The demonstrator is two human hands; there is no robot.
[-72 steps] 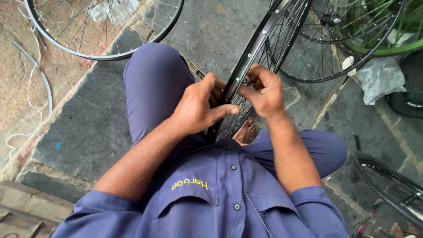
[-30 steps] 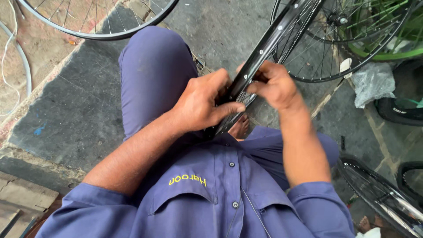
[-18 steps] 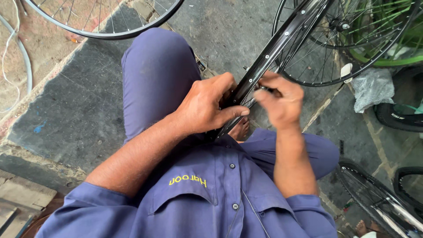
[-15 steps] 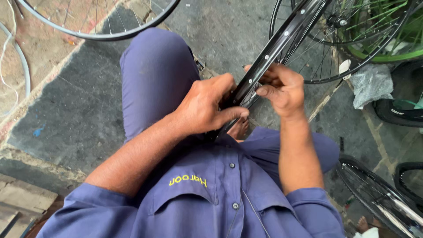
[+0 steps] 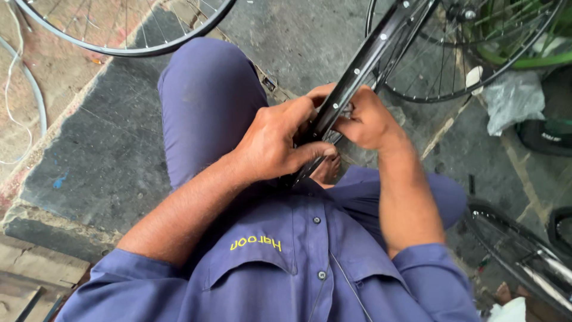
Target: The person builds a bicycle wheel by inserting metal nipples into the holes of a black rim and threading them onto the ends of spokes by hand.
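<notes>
Fingers of both hands close on a black bicycle wheel rim [image 5: 363, 65] that stands on edge between the person's knees, running from the lap up and away to the right. The left hand [image 5: 271, 146] wraps the rim's lower stretch, thumb across the front, gripping it firmly; the right hand [image 5: 366, 122] is curled shut against the rim's far side, fingertips pinched at the spokes [image 5: 390, 59] where they meet it, though what small part it pinches, if any, is hidden. The likeliest trouble, as I judge it, is the rim twisting or sliding down through the left hand's grip while the right works, since it seems braced only by the hands and legs; a fingertip could also catch between the close-set spokes. A bare foot [image 5: 326, 170] sits just below the rim's lower end, where a slipping rim would land. The ground is rough grey stone paving [image 5: 89, 149], patched and stained, with a wooden edge at lower left. Other spoked wheels [image 5: 128, 27] lie around, a green-rimmed one [image 5: 524, 42] at upper right, beside a crumpled plastic bag [image 5: 512, 101].
</notes>
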